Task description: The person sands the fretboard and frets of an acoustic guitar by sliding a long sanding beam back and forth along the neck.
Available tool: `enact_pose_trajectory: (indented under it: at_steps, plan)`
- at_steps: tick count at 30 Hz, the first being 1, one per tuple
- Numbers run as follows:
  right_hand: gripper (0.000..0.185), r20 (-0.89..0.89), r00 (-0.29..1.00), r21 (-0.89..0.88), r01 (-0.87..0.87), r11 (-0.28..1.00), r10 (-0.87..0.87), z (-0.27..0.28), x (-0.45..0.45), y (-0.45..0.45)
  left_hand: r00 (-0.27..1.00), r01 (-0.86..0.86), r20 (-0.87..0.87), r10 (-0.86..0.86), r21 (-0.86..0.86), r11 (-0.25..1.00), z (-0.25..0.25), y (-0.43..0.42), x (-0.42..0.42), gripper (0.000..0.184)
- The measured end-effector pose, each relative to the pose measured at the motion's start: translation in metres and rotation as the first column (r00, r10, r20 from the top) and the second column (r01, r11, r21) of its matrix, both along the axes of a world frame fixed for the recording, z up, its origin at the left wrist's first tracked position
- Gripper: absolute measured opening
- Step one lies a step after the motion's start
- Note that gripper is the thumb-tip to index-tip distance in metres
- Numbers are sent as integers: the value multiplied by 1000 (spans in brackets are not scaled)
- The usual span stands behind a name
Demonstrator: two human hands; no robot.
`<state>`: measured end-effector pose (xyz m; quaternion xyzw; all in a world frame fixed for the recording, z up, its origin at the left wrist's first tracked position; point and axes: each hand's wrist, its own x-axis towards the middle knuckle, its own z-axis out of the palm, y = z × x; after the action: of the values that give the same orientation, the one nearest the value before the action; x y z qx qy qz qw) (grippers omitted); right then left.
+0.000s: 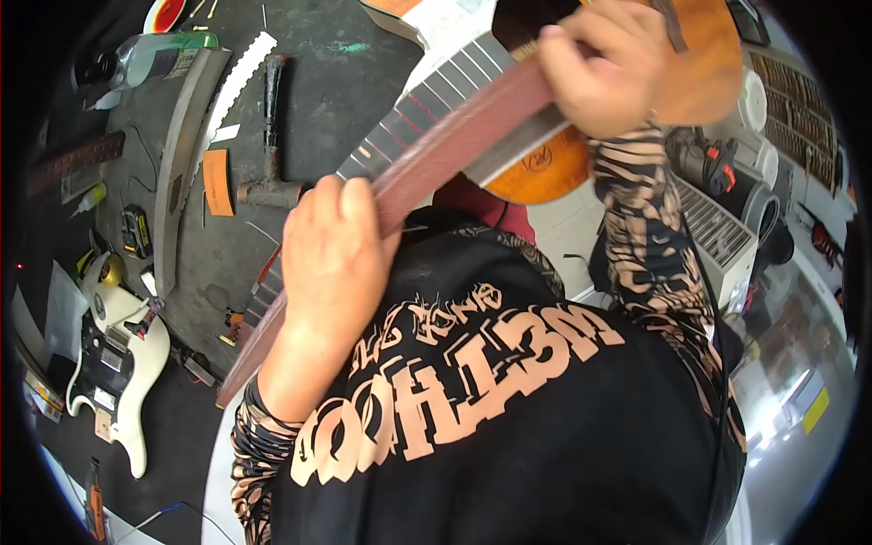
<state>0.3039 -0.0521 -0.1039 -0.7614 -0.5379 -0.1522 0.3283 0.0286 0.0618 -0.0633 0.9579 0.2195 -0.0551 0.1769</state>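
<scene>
A long reddish-brown bar [463, 145] lies slantwise along the neck of a guitar. My left hand [331, 245] is closed over its lower stretch, knuckles up. Toward the upper end, my right hand [604, 68] has its fingers curled round the bar and is slightly blurred. Beside the bar shows the dark fretboard [413, 113] with its metal frets, one of them reddish. The guitar's orange-brown body [699, 59] sits under and beyond my right hand; whether the bar presses on the frets is hidden.
On the dark bench lie a hammer [272, 136], a curved grey bar [182, 163], a white toothed strip [238, 82], an orange-brown block [217, 182] and a bottle [163, 59]. A cream electric guitar body [136, 372] rests at left. A grey vented machine [718, 222] stands at right.
</scene>
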Motion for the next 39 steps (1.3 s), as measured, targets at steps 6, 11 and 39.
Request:
enact_pose_trajectory:
  at_steps: [6, 11, 39]
  plan:
    - [11, -42, 999, 201, 11, 979, -3, 3, -80, 31, 1000, 5, 18, -7, 106, 994, -6, 12, -80, 41]
    - [13, -124, 991, 238, -27, 971, 58, 3, -92, 25, 999, 16, 41, -22, 148, 989, -11, 11, -95, 43]
    - [15, 47, 998, 186, -48, 981, 40, -13, 31, 18, 997, 57, 41, -61, 101, 993, -9, 18, 28, 38]
